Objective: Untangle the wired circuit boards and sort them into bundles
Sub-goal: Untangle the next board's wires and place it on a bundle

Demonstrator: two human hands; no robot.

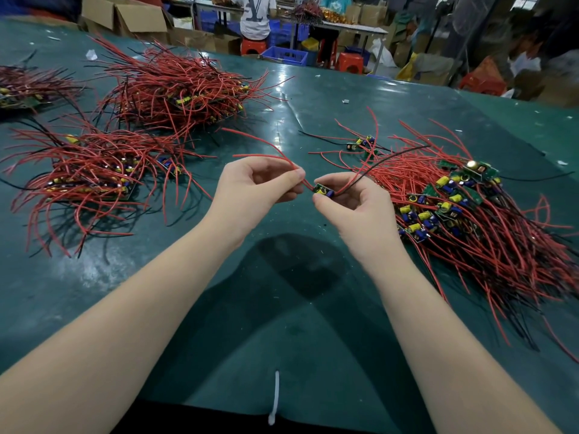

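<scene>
A small green circuit board [324, 191] with yellow and blue parts hangs between my hands above the green table [291, 308]. My right hand [354, 205] pinches the board itself. My left hand [260, 186] pinches the board's red wires [266, 151], which arc up and to the left. A black wire [394, 156] runs from the board to the right. A tangled pile of wired boards [470, 208] lies just right of my right hand.
Sorted bundles of red-wired boards lie at the left [87, 173], back middle [178, 89] and far left edge [22, 89]. One loose board [360, 142] sits behind my hands. A white cable tie [275, 399] lies at the near edge. Boxes, crates and a person stand beyond the table.
</scene>
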